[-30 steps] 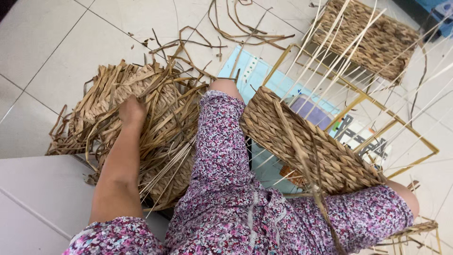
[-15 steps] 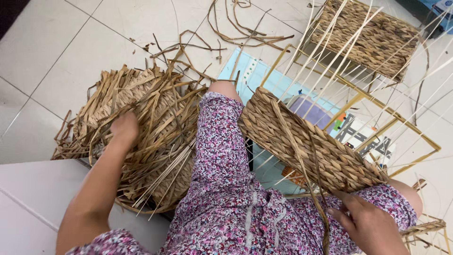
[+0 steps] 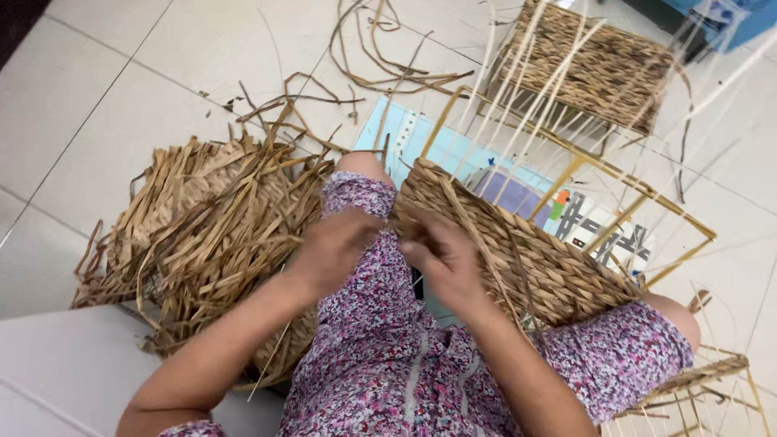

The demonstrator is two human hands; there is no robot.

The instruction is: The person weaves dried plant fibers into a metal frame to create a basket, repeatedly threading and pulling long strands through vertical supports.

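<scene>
While seated: weaving in hand
Left hand [image 3: 336,247]: off the straw pile [image 3: 202,235] — now pinching a strand
Right hand [image 3: 445,259]: gripping the basket [image 3: 526,259] edge

Both the left hand [image 3: 336,247] and right hand [image 3: 441,259] have come together at the woven basket's [image 3: 526,251] edge.

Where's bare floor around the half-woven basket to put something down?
Bare tile lies far left, beyond the straw pile, and at far right past the yellow frame. Crowded: the lap, where left hand and right hand meet at the half-woven basket, and the mat.
</scene>
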